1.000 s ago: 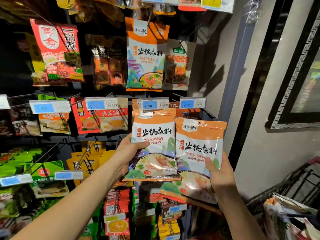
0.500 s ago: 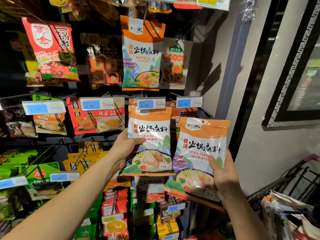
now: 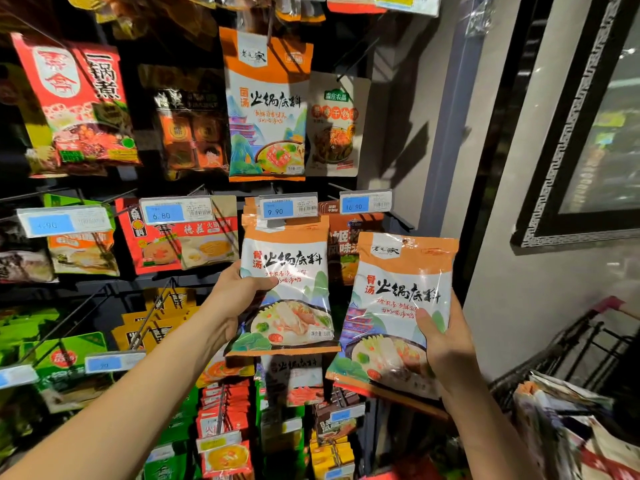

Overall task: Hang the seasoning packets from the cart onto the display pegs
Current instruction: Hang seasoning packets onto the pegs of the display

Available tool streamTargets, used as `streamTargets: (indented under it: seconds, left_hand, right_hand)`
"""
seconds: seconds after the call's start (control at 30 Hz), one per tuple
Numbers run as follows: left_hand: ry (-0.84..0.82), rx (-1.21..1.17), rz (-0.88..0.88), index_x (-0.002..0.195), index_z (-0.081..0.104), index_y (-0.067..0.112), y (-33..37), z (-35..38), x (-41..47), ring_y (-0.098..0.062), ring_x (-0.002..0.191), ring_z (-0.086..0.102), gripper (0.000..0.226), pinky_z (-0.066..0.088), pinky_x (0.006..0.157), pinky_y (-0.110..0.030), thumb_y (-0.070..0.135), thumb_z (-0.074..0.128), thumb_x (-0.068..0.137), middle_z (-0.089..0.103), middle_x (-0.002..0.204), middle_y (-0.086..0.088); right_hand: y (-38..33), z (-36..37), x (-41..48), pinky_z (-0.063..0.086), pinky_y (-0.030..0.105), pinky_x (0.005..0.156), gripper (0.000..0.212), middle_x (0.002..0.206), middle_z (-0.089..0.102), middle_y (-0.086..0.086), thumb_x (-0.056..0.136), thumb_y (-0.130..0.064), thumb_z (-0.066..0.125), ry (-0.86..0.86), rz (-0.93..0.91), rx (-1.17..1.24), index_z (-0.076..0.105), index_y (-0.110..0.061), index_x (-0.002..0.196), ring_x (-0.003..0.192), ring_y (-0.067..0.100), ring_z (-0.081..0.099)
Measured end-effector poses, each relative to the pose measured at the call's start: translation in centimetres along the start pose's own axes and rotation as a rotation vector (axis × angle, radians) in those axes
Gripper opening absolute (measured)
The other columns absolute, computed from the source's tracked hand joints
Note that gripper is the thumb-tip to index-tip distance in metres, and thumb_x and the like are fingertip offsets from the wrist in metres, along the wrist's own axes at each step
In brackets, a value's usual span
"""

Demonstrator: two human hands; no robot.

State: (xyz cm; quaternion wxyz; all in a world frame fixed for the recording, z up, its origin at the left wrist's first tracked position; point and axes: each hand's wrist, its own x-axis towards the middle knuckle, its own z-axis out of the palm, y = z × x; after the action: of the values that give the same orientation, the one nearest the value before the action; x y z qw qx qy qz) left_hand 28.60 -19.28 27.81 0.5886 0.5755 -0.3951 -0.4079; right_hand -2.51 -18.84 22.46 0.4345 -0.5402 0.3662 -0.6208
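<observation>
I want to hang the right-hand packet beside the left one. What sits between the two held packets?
In the head view, a brown-orange packet hanging under the 16.90 price tag shows in the gap between the left-hand packet and right-hand packet.

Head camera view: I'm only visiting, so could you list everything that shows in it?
left packet: one, orange and white, held up, top behind the 9.90 tag
right packet: one, orange and white, held beside it, tilted, off the pegs
tall packet: one, orange and white, hanging above them
red packet: one, red, hanging upper left
green packets: several, green, lower left
price tags: several, blue and white, at the peg ends
cart: one, black wire, lower right, mixed packets inside
wall: one, beige, right
left hand: one, grips the left packet's side
right hand: one, grips the right packet's side
</observation>
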Motion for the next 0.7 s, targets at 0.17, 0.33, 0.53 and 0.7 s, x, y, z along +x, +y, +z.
streamTargets:
  seconds: [0.17,0.33,0.53,0.7]
  left_hand:
    - [0.002,0.016,-0.004,0.117,0.061,0.019,-0.1,0.1,1.1,-0.018,0.090,0.067,0.035,0.050,0.069,-0.027,0.000,0.073,0.090,0.072,0.104,-0.001]
    - [0.108,0.102,-0.003,0.118,0.058,0.014,-1.4,0.2,3.7,-0.022,0.088,0.066,0.039,0.054,0.078,-0.036,0.003,0.077,0.086,0.070,0.104,-0.006]
    - [0.385,0.360,0.070,0.126,0.052,0.013,-3.6,0.1,3.6,-0.032,0.103,0.062,0.052,0.054,0.091,-0.052,0.027,0.081,0.086,0.062,0.121,-0.013]
    - [0.024,0.176,0.302,0.103,0.066,0.014,-3.2,2.1,-3.0,-0.023,0.085,0.065,0.041,0.051,0.080,-0.035,0.045,0.083,0.081,0.070,0.093,-0.008]
  right_hand:
    - [0.1,0.0,0.2,0.061,0.024,0.068,0.043,0.123,0.068,-0.010,0.105,-0.006,0.050,0.001,0.009,0.003,0.047,-0.033,0.139,0.104,0.004,0.072]
    - [0.4,0.3,0.0,0.063,0.034,0.075,0.042,0.131,0.067,-0.005,0.106,-0.013,0.052,0.012,-0.004,-0.024,0.045,-0.032,0.143,0.114,0.013,0.070]
    - [1.5,2.1,-0.8,0.063,0.031,0.078,0.044,0.129,0.069,-0.004,0.104,-0.010,0.053,-0.011,0.000,-0.021,0.047,-0.022,0.146,0.114,0.013,0.070]
    - [2.0,5.4,-1.2,0.060,0.032,0.088,0.041,0.127,0.071,0.000,0.103,-0.004,0.056,-0.075,0.023,0.003,0.054,-0.023,0.139,0.117,0.017,0.069]
